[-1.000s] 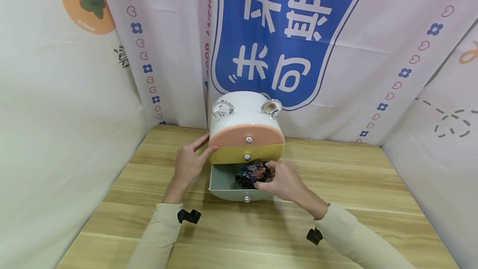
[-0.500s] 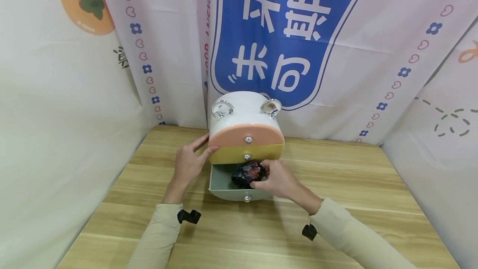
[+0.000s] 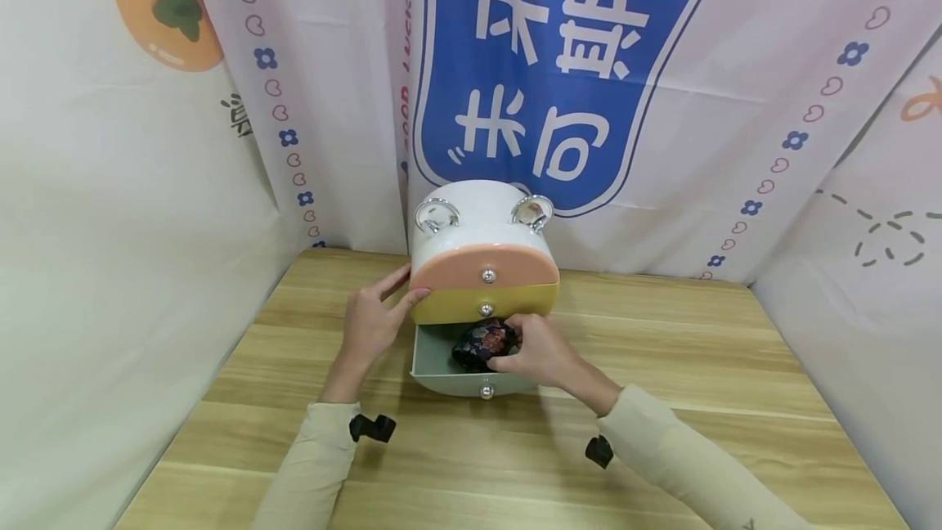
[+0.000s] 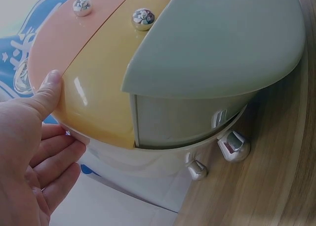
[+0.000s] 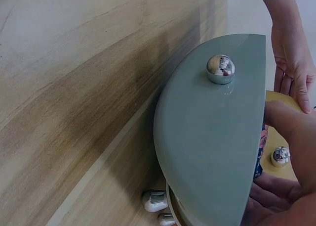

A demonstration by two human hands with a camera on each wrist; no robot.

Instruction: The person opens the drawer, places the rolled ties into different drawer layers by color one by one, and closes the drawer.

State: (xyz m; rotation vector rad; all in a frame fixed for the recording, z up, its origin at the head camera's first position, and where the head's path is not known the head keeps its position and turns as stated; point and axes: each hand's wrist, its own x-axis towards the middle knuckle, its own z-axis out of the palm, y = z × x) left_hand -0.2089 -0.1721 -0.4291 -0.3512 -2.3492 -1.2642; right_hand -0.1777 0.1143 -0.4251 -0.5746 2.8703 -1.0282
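Observation:
A small drawer cabinet (image 3: 482, 219) with a white rounded body stands at the back of the table. Its pink top drawer (image 3: 456, 268) and yellow middle drawer (image 3: 449, 305) are closed, while the green bottom drawer (image 3: 437, 357) is pulled out. My left hand (image 3: 371, 321) rests on the cabinet's left side, thumb on the front edge and fingers extended along the side. Inside the green drawer, my right hand (image 3: 540, 354) pinches a dark floral roll of cloth (image 3: 482, 343) by its right end. In the right wrist view the drawer front mostly hides that roll (image 5: 262, 144).
Two chrome loops (image 3: 437, 215) stick up from the cabinet top, and round chrome knobs (image 3: 486, 392) sit on the drawer fronts. The wood-grain table (image 3: 662, 432) meets a printed cloth backdrop (image 3: 699, 186) close behind the cabinet.
My right hand and the roll of cloth have shifted a little to the left within the open green drawer. The left hand keeps its place on the cabinet's side.

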